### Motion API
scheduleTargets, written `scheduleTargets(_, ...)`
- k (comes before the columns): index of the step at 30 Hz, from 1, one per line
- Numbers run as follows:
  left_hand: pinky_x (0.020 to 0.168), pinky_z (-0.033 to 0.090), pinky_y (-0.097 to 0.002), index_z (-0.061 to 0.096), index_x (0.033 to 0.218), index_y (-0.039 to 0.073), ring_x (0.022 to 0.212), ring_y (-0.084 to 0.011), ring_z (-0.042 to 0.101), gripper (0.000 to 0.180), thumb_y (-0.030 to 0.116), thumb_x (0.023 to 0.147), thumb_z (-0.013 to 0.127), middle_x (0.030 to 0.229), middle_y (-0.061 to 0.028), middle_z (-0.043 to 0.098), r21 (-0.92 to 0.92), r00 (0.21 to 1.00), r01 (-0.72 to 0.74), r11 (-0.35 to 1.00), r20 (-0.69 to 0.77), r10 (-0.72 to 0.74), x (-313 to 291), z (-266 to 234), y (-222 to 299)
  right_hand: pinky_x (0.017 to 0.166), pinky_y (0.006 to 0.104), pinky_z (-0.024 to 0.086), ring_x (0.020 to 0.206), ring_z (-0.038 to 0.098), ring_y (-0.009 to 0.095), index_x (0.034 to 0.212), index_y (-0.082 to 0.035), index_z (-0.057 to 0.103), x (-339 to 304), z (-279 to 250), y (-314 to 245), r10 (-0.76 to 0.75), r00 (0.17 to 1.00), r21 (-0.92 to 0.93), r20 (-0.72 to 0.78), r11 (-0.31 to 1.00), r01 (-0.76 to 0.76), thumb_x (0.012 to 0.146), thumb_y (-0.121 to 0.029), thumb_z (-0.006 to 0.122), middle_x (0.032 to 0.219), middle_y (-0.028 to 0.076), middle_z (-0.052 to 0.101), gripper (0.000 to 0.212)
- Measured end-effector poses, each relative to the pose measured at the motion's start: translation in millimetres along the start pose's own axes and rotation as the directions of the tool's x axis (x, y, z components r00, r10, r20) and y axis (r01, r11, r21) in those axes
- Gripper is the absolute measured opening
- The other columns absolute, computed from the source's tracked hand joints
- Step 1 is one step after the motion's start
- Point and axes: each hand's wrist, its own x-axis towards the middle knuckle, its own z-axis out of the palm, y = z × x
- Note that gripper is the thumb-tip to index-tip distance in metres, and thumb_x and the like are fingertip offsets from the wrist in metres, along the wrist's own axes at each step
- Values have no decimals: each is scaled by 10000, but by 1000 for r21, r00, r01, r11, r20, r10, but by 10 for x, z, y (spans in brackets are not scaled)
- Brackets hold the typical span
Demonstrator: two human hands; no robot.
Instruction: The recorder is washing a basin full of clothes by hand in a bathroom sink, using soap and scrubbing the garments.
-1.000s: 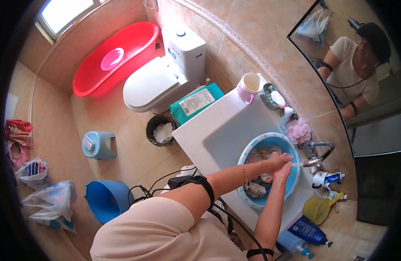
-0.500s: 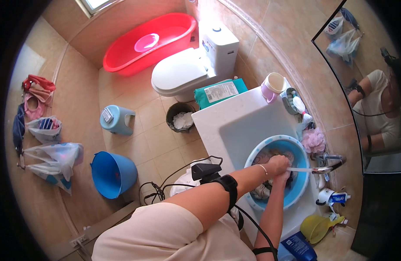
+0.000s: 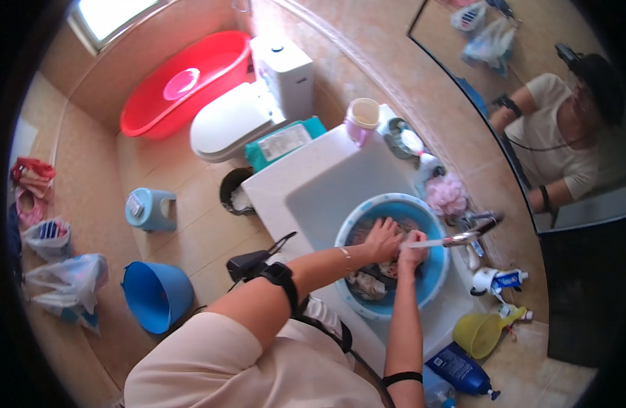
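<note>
Pressing into cloths (image 3: 366, 285) in the round blue basin (image 3: 430, 292). Basin sits over the sunken sink of the white table (image 3: 271, 192). Clock below is centered on the basin, 12 = top of view.

Left hand (image 3: 384, 238): palm down, fingers spread out and resting on the cloths toward 12; no grip visible. Right hand (image 3: 412, 253): just beside it, toward 2, fingers curled, water stream (image 3: 428, 243) landing on it. Can't tell if it has cloth in its grip. Pale bunch of cloth shows at 7 to 8, inside the rim.

Around the basin: faucet (image 3: 466, 238) at 3, running. Pink bath puff (image 3: 445, 195) at 1, near the rim. Lilac mug (image 3: 362, 122) between 11 and 12, at the table edge. Yellow scoop (image 3: 476, 334) between 4 and 5, dark blue bottle (image 3: 457, 367) at 5, near each other.

Farther out: teal package (image 3: 258, 158) between 10 and 11, toilet (image 3: 228, 126) at 10, red tub (image 3: 214, 61) past it. On the floor, blue bucket (image 3: 153, 296) near 9, light blue stool (image 3: 146, 212) just past 9.
</note>
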Motion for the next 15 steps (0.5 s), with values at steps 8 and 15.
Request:
scheduleTargets(8, 1029, 152, -629, 246, 1427, 272, 1350, -393, 135, 642, 518, 864, 432, 1504, -147, 45, 59, 972, 102, 993, 209, -112, -453, 163, -98, 953, 499, 356, 1217, 371, 362, 1207, -148, 503, -293, -111, 355, -139, 960, -393, 242, 891, 229, 809, -337, 604, 1264, 154, 440, 452)
scheduleTargets(15, 1033, 280, -528, 353, 1379, 204, 1288, -400, 258, 650, 496, 823, 520, 1483, -176, 107, -143, 967, 134, 981, 234, -98, -436, 113, -97, 857, 482, 391, 1035, 480, 374, 1124, -82, 531, -367, -225, 208, -74, 979, -383, 188, 913, 143, 816, -322, 604, 1103, 175, 508, 397)
